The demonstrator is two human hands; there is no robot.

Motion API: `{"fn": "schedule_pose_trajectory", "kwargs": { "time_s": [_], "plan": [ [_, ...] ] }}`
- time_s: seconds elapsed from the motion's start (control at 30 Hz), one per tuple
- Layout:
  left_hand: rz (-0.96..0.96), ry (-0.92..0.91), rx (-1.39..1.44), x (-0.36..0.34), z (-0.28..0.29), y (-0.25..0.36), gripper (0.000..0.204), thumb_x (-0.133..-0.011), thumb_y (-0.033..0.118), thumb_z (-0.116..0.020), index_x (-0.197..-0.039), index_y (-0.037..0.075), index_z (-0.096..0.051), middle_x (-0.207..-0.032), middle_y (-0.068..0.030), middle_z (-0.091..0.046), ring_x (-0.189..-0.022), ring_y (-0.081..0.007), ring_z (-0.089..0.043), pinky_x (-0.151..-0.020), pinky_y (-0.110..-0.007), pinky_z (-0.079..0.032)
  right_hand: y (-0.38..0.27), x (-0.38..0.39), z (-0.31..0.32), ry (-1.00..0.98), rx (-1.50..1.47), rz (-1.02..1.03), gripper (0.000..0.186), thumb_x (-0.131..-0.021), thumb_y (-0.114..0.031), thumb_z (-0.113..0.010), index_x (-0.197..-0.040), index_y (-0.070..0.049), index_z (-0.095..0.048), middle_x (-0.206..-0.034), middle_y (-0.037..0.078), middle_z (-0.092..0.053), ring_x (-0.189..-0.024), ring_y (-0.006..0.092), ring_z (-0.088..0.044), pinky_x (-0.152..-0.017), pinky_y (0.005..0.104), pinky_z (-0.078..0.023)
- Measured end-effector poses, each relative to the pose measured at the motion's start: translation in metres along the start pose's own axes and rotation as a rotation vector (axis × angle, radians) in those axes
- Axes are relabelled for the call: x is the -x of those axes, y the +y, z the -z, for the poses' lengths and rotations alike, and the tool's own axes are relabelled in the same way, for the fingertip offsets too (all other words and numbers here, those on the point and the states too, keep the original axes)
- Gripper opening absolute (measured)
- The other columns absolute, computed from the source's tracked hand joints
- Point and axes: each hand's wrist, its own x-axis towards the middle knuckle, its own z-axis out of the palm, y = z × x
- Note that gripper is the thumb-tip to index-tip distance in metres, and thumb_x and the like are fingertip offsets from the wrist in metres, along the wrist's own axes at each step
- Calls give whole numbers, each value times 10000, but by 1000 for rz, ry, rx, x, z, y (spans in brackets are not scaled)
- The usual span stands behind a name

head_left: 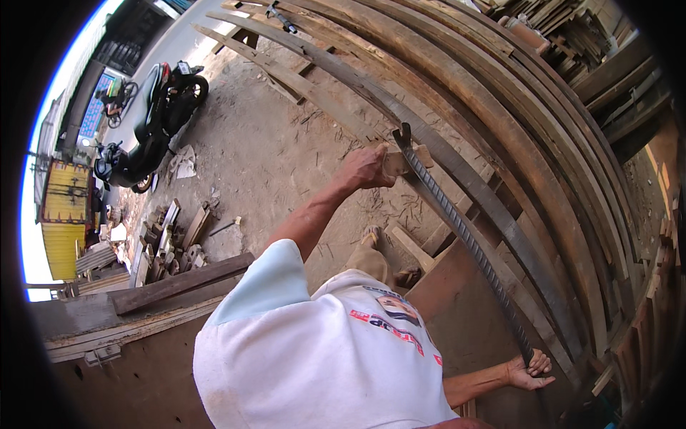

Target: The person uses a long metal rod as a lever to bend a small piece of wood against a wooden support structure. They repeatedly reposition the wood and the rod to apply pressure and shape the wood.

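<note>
A long ribbed steel pry bar [464,232] with a forked claw end slants across the right half of the view. My right hand [530,370], at the lower right, is closed round its lower end. My left hand [368,168] is closed on a short wooden block [416,159] near the claw. The bar passes over this block; whether they touch, I cannot tell. Beneath the bar runs a long grey-brown plank [493,214], among others lying side by side.
Long beams [457,93] curve through the right side. A black motorcycle [153,118] stands at the far left. Wood offcuts [168,243] lie heaped on the ground beside a dark board [182,282]. A small metal tool [281,18] rests on the far planks. My feet show below the left hand.
</note>
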Motion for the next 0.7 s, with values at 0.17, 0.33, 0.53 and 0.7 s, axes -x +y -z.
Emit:
{"fn": "schedule_pose_trajectory", "kwargs": {
  "time_s": [0.17, 0.33, 0.53, 0.7],
  "plan": [
    [242, -413, 278, 8, 22, 16, 557, -716, 398, -760, -1025, -20, -558, -745, -161, -661, -736, -297, -677, -677, -410, -523, -16, -18, -75, -87, 106, 34, 431, -1070, -383, -458, -791, -57, -484, -557, -17, -330, -517, 111, -337, -535, 261, -349],
    [177, -102, 296, 19, -15, 0, 566, -714, 431, -749, -1002, -21, -568, -848, -175, -656, -818, -289, -666, -716, -400, -516, -1, -26, -153, -256, 175, 52, 449, -1056, -421, -485, -782, -65, -477, -555, -24, -319, -507, 101, -334, -541, 245, -352],
    [227, -37, 392, 41, -14, -6, 655, -737, 468, -743, -1068, -63, -550, -961, -277, -655, -924, -425, -646, -828, -477, -508, 17, -24, -265, -491, 215, 94, 477, -987, -462, -593, -771, -53, -478, -565, -21, -341, -495, 97, -369, -520, 234, -353],
    [271, 28, 401, 54, -19, -42, 615, -766, 432, -737, -1079, -51, -519, -972, -284, -647, -896, -458, -644, -813, -505, -512, 87, -8, -383, -513, 532, 357, 465, -986, -536, -596, -799, -123, -493, -593, -96, -315, -450, 23, -337, -385, 182, -342]
  ]
}}
